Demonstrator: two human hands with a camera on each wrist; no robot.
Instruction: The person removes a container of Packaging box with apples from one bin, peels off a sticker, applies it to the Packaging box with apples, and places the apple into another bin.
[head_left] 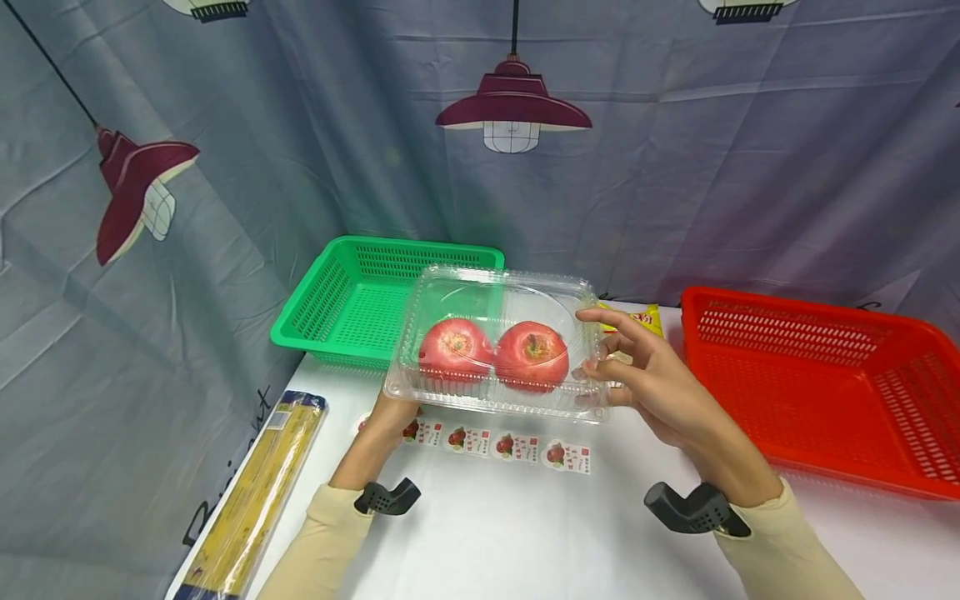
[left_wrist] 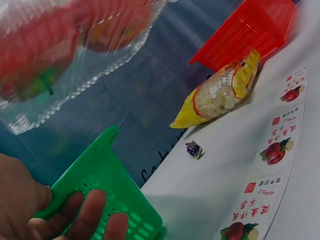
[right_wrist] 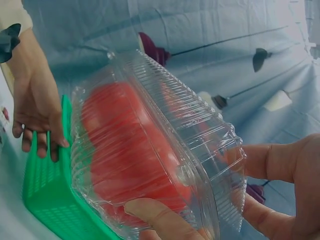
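Clear plastic surrounds two red apples (head_left: 456, 348) in the centre of the head view, so the filling of the box (head_left: 495, 332) looks done, and its lid appears closed. The box is held up off the white table (head_left: 510, 533), tilted toward the camera; setting it down remains undone.

At centre right, the person's right hand (head_left: 656, 387) pinches the box's edge, thumb on one side and fingers on the other, the fingers slightly spread. The left hand (right_wrist: 37, 102), upper left in the right wrist view, holds the rim of the green basket (head_left: 371, 308) between thumb and fingers, apart from the box.

Below the box in the head view lies a strip of apple labels (head_left: 465, 439). No label can be made out on the faces of the box that show, so labelling seems not yet done, if it belongs to the work.
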